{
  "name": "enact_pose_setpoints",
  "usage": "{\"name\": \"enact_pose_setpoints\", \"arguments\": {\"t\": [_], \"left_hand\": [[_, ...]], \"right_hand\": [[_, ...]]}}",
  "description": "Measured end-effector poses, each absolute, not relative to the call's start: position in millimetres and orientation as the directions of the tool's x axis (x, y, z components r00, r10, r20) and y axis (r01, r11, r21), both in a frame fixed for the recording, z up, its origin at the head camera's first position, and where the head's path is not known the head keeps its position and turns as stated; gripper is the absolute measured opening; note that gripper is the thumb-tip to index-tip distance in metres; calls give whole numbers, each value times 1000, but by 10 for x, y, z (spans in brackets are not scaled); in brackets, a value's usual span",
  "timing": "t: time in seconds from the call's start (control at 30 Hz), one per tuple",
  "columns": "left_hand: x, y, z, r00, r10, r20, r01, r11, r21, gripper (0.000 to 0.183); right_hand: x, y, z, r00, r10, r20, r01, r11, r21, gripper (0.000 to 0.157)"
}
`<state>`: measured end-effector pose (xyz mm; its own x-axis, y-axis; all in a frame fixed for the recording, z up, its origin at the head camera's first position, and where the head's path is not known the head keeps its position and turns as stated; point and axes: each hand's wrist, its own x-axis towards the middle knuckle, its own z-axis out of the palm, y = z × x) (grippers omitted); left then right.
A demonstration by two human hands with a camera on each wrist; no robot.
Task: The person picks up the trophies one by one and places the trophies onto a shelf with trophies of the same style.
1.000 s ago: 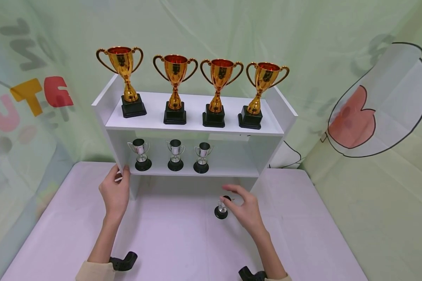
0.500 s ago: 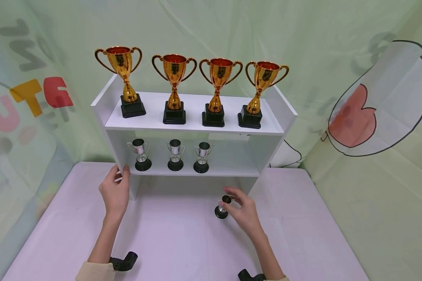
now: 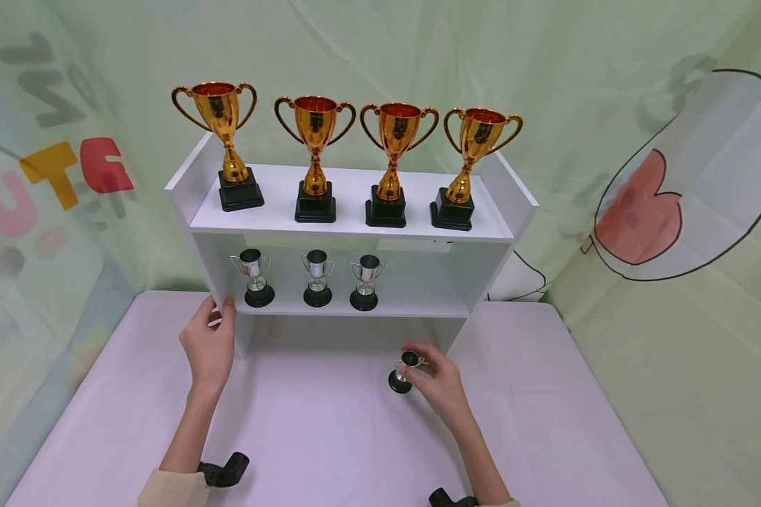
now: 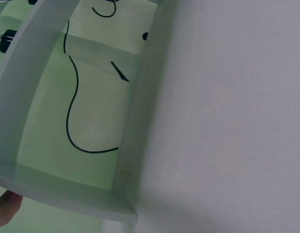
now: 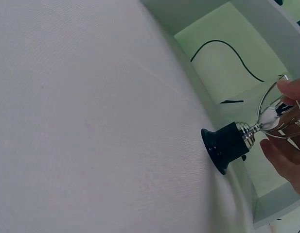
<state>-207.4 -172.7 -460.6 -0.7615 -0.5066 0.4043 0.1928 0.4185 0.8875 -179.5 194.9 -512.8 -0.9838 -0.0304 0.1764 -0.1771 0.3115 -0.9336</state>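
Observation:
A small silver trophy cup [image 3: 400, 381] with a black base stands in front of the white shelf's lower opening. My right hand [image 3: 440, 384] has its thumb and fingers around the cup part, between the handles. In the right wrist view, the trophy's black base [image 5: 226, 145] sits near the cloth, with the fingertips [image 5: 281, 158] at the silver bowl. At the shelf's [image 3: 355, 314] left side, my left hand [image 3: 211, 345] grips the side panel near the middle board. Only a bit of that hand shows in the left wrist view, under the panel's edge [image 4: 67, 199].
Three small silver trophies [image 3: 317, 278] stand on the middle board, left of centre. Several gold trophies [image 3: 315, 155] line the top board. A pale cloth [image 3: 330, 436] covers the table. A thin black cable [image 3: 533, 271] lies behind the shelf's right side.
My right hand's thumb and fingers have come in around the small silver trophy, which stays in about the same place. The left hand keeps its hold on the shelf.

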Motion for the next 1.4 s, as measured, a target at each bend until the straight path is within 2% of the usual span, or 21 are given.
{"name": "enact_pose_setpoints", "arguments": {"t": [0.33, 1.13, 1.4], "left_hand": [[-2095, -1721, -4608, -755, -512, 410, 198, 418, 887, 27], [-2083, -1723, -4615, -761, -509, 403, 195, 413, 890, 28], [-2080, -1726, -4613, -761, -507, 406, 197, 416, 888, 29]], "right_hand": [[-1821, 1954, -5138, -988, -17, 153, -152, 243, -958, 37], [-1715, 1952, -4995, -987, -28, 157, -159, 279, -947, 35], [-1655, 1937, -4869, -974, -49, 220, -225, 314, -922, 32]]}}
